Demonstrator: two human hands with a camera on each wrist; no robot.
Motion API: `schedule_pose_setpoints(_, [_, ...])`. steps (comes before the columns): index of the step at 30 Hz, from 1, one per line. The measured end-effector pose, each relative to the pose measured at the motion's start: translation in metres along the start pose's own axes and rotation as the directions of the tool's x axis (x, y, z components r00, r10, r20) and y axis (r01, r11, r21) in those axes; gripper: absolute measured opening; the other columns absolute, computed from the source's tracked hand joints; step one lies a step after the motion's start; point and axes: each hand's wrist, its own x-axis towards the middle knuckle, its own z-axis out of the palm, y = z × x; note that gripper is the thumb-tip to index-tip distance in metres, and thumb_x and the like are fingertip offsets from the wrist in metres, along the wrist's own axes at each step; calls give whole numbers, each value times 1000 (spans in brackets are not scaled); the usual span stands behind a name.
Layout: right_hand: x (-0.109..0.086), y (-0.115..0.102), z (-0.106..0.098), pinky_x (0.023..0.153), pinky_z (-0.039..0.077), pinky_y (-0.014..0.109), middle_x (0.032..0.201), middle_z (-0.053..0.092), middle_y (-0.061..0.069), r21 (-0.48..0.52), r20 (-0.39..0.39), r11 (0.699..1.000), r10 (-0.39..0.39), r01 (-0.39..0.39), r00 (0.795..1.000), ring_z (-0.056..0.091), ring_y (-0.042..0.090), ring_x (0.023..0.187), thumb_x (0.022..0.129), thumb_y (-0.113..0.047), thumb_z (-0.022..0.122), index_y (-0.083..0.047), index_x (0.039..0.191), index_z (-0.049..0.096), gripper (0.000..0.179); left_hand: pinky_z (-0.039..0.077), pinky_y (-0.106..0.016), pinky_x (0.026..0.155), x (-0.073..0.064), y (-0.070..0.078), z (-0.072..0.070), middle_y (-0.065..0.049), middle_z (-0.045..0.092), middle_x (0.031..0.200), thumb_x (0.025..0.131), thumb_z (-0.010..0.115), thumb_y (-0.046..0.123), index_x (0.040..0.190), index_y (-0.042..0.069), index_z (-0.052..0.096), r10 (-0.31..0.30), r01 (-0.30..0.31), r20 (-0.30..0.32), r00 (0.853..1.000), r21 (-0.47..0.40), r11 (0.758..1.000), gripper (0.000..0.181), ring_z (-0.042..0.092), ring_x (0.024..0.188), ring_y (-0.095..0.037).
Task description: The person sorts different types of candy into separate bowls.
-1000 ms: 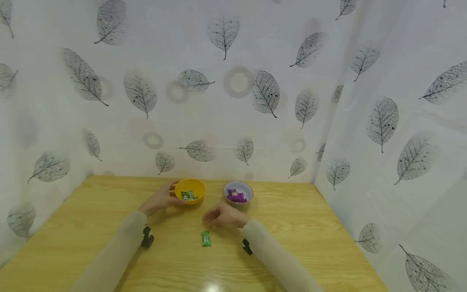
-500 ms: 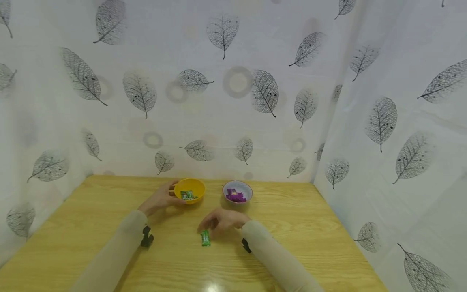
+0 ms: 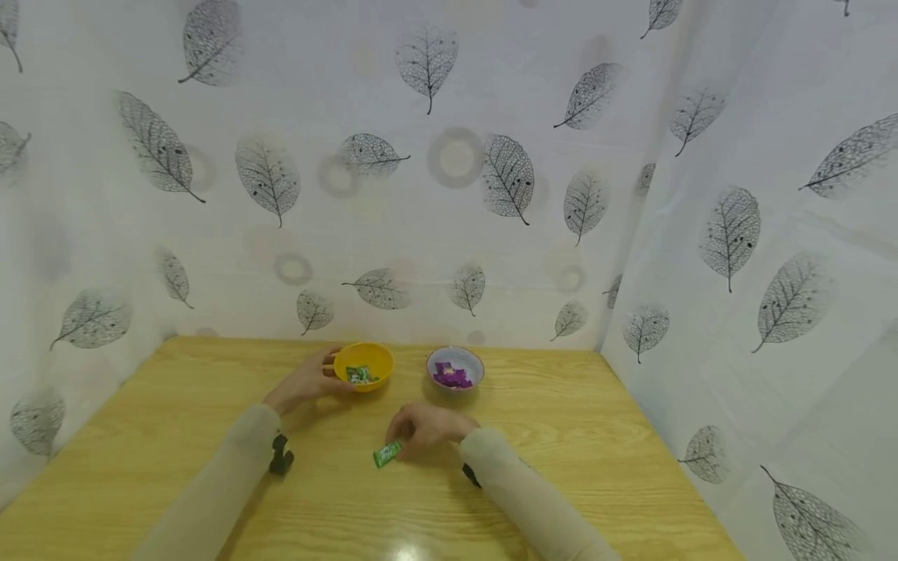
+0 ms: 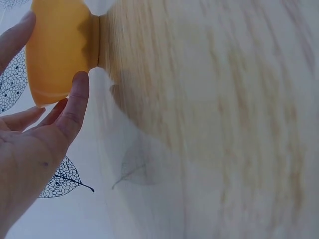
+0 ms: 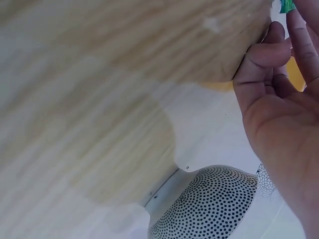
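Observation:
At the back of the table, my left hand [image 3: 305, 386] holds a yellow bowl [image 3: 379, 359] by its left side. The left wrist view shows the thumb and fingers [image 4: 77, 102] spread around the wall of this bowl [image 4: 60, 50]. Several green-wrapped candies [image 3: 359, 375] lie inside. In front of the bowls, my right hand [image 3: 428, 428] pinches a single green-wrapped candy [image 3: 387, 454] by its end, low over the wood. Only a scrap of that candy [image 5: 286, 6] shows at the top of the right wrist view, beside the fingers.
To the right of the yellow bowl stands a pale bowl [image 3: 457, 355] with several purple-wrapped candies [image 3: 451, 375]; black dots cover its outside [image 5: 209, 204]. Leaf-print sheets [image 3: 421, 226] hang behind and beside the wooden table [image 3: 575, 436].
My right hand has come down to the green candy on the table, pinched it and turned it from upright to slanted. My left hand has stayed at the yellow bowl.

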Motion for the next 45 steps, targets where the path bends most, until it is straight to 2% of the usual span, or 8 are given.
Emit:
schedule_pose_setpoints(8, [3, 0, 2, 72, 49, 16, 84, 64, -12, 2, -46, 999, -39, 39, 998, 55, -1, 76, 77, -6, 79, -17, 94, 72, 21, 34, -62, 110, 1, -6, -2, -30, 34, 151, 81, 80, 27, 152, 1, 24, -11, 11, -6, 1000, 20, 1000, 94, 38, 136, -48])
schedule_pose_setpoints(18, [7, 0, -5, 78, 51, 19, 90, 69, -11, 120, -130, 992, 61, -46, 990, 61, 3, 83, 80, -15, 80, -22, 93, 71, 17, 35, -62, 110, 0, -3, -3, -32, 33, 150, 82, 79, 27, 153, 2, 22, -23, 23, -10, 1000, 26, 999, 94, 39, 134, -49])
schedule_pose_setpoints(24, [8, 0, -6, 69, 55, 21, 89, 70, -6, 190, -150, 979, 106, -77, 983, 63, 6, 79, 79, -18, 81, -21, 93, 71, 18, 34, -61, 111, 1, -4, -3, -30, 36, 150, 80, 81, 30, 153, 3, 23, -39, 39, -12, 999, 30, 999, 97, 40, 134, -48])
schedule_pose_setpoints(27, [7, 1, -6, 67, 55, 23, 87, 70, -5, 233, -169, 969, 124, -83, 978, 64, 8, 75, 79, -17, 81, -20, 94, 70, 19, 36, -61, 110, 3, -7, -1, -28, 37, 150, 81, 80, 32, 152, 5, 26, -25, 26, -13, 1000, 40, 999, 94, 40, 135, -47])
schedule_pose_setpoints(36, [10, 8, -6, 67, 59, 32, 94, 71, 4, 438, -244, 899, 143, -22, 959, 67, 16, 76, 82, -14, 77, -14, 103, 69, 23, 36, -61, 110, 2, -8, 2, -29, 34, 151, 82, 80, 31, 153, 3, 23, -16, 16, -17, 1000, 24, 1000, 95, 41, 134, -48])
schedule_pose_setpoints(41, [14, 5, -9, 70, 60, 35, 100, 68, 6, 506, -336, 862, 203, -5, 920, 69, 25, 75, 87, -17, 72, -14, 108, 67, 21, 36, -62, 109, 1, -7, 2, -29, 35, 151, 82, 80, 27, 152, 4, 25, 9, -8, -14, 1000, 10, 1000, 92, 41, 134, -49])
schedule_pose_setpoints(45, [20, 0, -13, 73, 61, 40, 98, 67, 9, 576, -397, 816, 244, 33, 885, 69, 37, 80, 88, -16, 73, -10, 110, 66, 25, 37, -61, 109, 1, -7, 0, -29, 37, 150, 82, 80, 30, 152, 4, 26, 12, -11, -14, 1000, 34, 999, 92, 41, 134, -48])
